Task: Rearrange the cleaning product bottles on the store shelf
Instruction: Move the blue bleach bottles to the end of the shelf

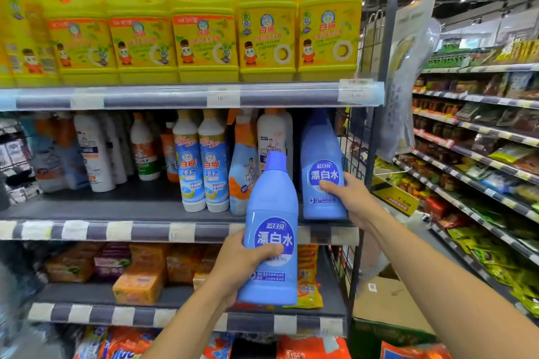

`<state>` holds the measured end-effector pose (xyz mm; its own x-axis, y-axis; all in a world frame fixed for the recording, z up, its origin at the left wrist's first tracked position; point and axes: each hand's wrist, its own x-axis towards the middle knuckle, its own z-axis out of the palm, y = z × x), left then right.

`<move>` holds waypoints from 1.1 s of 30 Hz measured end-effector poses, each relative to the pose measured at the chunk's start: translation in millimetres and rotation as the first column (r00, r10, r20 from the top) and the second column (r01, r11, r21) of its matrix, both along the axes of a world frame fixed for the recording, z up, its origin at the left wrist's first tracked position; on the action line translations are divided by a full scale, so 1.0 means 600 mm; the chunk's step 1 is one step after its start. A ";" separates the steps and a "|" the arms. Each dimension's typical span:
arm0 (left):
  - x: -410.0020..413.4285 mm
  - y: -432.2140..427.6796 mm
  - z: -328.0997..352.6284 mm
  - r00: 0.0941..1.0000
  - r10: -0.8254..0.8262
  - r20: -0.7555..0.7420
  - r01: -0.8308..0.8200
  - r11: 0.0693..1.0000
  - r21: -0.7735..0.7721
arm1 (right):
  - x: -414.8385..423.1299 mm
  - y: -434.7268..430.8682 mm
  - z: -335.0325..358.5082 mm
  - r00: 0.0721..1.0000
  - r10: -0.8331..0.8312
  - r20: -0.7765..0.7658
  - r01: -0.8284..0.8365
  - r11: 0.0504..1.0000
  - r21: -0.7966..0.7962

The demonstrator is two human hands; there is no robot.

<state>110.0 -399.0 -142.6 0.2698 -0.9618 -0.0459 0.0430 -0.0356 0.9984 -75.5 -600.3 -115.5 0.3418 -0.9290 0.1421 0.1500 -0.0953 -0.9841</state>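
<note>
1. the left hand (242, 262) had its fingers curled round the lower body of one blue bleach bottle (271, 245), thumb laid across the label. this bottle was upright and off the shelf, held in the air in front of the middle shelf (116, 230), crossing its front edge.
2. the right hand (347, 198) gripped a second blue bleach bottle (319, 166), thumb on the label and fingers wrapped round its right side. this one stood upright at the right end of the middle shelf, close to the front edge and just beside the wire side panel (351, 143).
3. judged from this, the work was partway: one blue bottle looked about seated at the front right corner, though not yet released, while the other had not been shelved.
4. the spot just left of the seated bottle, in front of a white bottle (272, 134), looked the likely place for it, but the held bottle hid most of that spot.
5. two blue-and-white bottles (201, 166) and a spray bottle (242, 175) stood near the front edge, labels outward.
6. toward the left end, the mixed bottles (96, 151) sat well back from the front edge and unevenly, so that stretch probably remained to be tidied.
</note>
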 end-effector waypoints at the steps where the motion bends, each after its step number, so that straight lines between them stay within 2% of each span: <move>1: 0.001 -0.006 0.000 1.000 -0.004 -0.005 0.004 1.000 -0.001 | 0.005 -0.009 0.002 1.000 0.008 0.013 -0.008 1.000 0.001; 17: 0.007 -0.044 -0.009 1.000 -0.011 0.012 0.011 1.000 0.019 | 0.015 -0.091 -0.034 0.995 -0.102 0.005 0.102 0.989 -0.104; 23: 0.006 -0.051 -0.011 1.000 -0.003 0.018 0.003 1.000 0.010 | 0.020 -0.103 -0.039 0.984 -0.131 -0.118 0.111 0.981 -0.160; 33: -0.010 -0.057 -0.017 0.999 -0.004 0.034 0.004 1.000 0.021 | 0.025 -0.113 -0.039 0.959 -0.227 -0.170 0.181 0.951 -0.249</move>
<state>103.7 -433.3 -153.1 0.2677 -0.9618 -0.0569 0.0092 -0.0565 0.9984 -60.6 -668.2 -139.2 0.1904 -0.9320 0.3085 -0.0880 -0.3292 -0.9401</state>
